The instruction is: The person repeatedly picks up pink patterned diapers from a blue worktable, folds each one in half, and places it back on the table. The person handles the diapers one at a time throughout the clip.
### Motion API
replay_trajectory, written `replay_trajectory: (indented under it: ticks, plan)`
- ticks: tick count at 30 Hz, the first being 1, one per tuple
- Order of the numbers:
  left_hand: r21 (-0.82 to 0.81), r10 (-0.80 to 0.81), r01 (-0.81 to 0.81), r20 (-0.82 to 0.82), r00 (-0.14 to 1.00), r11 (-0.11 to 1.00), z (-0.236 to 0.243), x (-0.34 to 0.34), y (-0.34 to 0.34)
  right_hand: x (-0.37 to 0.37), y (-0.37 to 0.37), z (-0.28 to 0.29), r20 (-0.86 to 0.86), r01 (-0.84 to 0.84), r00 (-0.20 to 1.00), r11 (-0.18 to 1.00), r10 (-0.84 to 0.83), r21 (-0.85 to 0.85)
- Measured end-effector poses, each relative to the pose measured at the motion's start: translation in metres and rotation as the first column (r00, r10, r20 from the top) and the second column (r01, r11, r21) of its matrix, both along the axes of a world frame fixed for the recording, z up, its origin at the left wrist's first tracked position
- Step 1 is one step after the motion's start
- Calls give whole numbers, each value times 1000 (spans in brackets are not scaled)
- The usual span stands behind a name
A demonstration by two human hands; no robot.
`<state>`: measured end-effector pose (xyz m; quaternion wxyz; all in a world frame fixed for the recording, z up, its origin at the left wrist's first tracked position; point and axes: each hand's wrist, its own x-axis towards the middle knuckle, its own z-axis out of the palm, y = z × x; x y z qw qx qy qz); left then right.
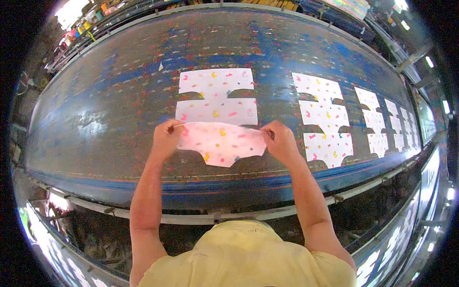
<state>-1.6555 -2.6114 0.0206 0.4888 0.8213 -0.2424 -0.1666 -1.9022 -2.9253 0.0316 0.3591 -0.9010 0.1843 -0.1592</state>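
Both hands [168, 138] [283, 142] pinch a printed cloth [221, 143] by its corners, distant tubs [87, 25] blurred, contents unclear.

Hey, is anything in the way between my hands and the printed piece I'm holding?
Nothing visible is: your left hand pinches the printed piece at its upper left corner, your right hand at its upper right. Another piece lies just beyond its upper edge, not between it and either hand.

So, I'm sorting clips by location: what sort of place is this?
Probably a textile-printing workshop: there's a long, dark table stained blue and red, white, colourfully printed, cloth-like cutout pieces laid along it, and bright, white tubular lights beyond.
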Motion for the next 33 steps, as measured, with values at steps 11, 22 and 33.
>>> replay_trajectory:
  ticks: [11, 22, 33]
  plan:
    - [159, 171, -215, 254, 952, 964, -28, 61, -48, 110, -86, -46, -8, -123, 992, 985, 122, -122]
    - [197, 127, -174, 227, 965, 965, -65, 112, -50, 147, -102, -37, -370, -209, 923, 943, 104, -258]
    - [253, -51, -38, 335, 941, 967, -51, 109, -56, 118, -37, 35, 85, -648, 723, 629, 686, 429]
